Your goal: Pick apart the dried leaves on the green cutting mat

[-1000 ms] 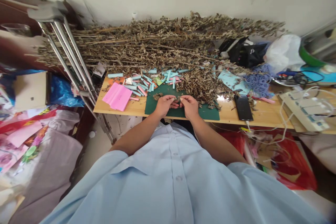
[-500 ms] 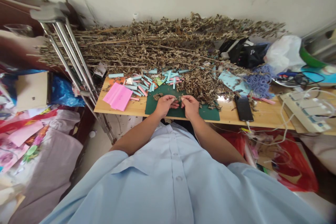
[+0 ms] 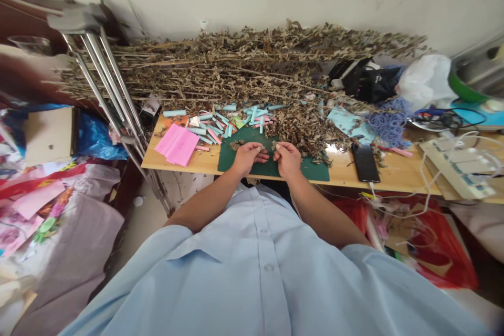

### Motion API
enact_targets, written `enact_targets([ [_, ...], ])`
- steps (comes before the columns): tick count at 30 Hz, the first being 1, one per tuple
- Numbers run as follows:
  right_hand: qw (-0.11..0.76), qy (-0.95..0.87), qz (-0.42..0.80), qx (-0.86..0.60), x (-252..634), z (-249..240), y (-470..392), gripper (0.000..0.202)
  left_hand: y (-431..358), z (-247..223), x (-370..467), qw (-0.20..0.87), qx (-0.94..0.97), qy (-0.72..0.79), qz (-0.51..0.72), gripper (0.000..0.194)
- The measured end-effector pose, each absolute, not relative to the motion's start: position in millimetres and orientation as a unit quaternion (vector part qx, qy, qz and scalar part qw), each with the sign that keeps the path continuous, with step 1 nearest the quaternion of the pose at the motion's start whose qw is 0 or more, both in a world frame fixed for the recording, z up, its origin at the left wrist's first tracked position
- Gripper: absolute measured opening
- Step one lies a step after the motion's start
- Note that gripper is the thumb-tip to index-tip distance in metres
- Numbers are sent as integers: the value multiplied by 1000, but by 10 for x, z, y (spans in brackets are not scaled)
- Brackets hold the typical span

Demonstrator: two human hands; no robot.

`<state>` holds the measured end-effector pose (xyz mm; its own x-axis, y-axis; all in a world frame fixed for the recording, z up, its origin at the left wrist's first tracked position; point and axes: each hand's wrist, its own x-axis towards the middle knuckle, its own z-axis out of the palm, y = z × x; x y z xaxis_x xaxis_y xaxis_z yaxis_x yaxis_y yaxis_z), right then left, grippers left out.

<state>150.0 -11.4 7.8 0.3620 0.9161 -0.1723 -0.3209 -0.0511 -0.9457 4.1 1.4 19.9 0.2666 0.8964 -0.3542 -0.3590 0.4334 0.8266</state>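
Over the green mat [image 3: 315,170], my left hand [image 3: 249,157] is closed in a pinch, with a small bit of dried leaf at its fingertips. My right hand [image 3: 287,158] is a little way to its right, also pinching a piece of dried leaf. A small clump of dried leaves [image 3: 237,144] lies on the mat beside my left hand. Behind my right hand spreads a heap of loose dried leaves [image 3: 303,126]. Blue and pink paper rolls [image 3: 214,125] are scattered behind the mat, and pink paper sheets [image 3: 178,144] lie to its left.
Long dried stalks [image 3: 220,71] stretch along the wall. Metal crutches [image 3: 110,79] lean at the left. On the right of the wooden table [image 3: 338,177] are a black phone [image 3: 366,161] on a cable, purple string [image 3: 389,121] and a power strip [image 3: 459,165].
My right hand has moved slightly right, away from my left hand, widening the gap between their fingertips. My left hand has stayed in nearly the same place.
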Motion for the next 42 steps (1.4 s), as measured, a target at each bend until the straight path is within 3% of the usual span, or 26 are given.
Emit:
enact_targets([
  [18,531,-475,323,-623,1342,151,-191,21,-16,210,43,726,344,420,423,28],
  [22,520,-489,314,-626,1356,141,-192,21,-27,190,51,714,355,418,436,35],
  [31,516,-502,330,-611,1413,172,-246,18,1,158,83,714,344,438,424,18],
  [42,454,-579,336,-589,1498,187,-266,16,-3,165,99,700,356,462,412,21],
])
